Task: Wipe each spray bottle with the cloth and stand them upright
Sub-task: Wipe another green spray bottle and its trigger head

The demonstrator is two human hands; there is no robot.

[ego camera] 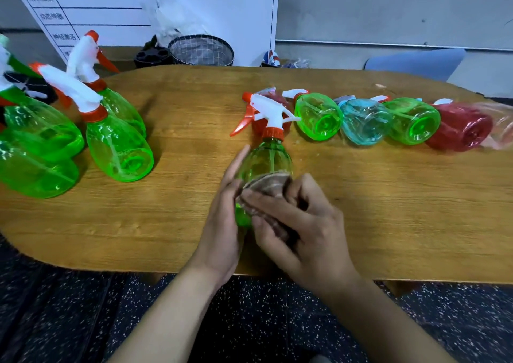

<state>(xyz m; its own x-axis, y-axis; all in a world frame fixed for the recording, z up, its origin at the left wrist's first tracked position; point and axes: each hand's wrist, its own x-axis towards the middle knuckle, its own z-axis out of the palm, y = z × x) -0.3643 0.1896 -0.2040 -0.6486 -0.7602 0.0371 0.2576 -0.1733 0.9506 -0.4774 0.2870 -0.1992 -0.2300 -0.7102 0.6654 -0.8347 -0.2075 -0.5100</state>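
**Both hands on one green bottle, cloth against its side**

Hands meet near the table's front edge: the left hand (222, 223) lies along the green spray bottle (263, 160) with its fingers nearly straight, steadying it, while the right hand (302, 223) curls its fingers around a brownish cloth (270, 186) and presses it to the bottle's lower body. That bottle is clear green plastic with an orange collar, white trigger head and orange nozzle aimed left; whether its base touches the table (361, 210) is hidden by the hands.

Bare wood lies open to the right of the hands and between them and the left cluster. Behind, a row of bottles on their sides (388, 121) runs toward the right edge, bases facing the camera: green, blue, green, red, and a blurred one at the frame's edge. At the left stand green bottles with trigger heads (119, 143), close together. Both forearms reach in from the lower edge over a speckled dark floor (55, 307).
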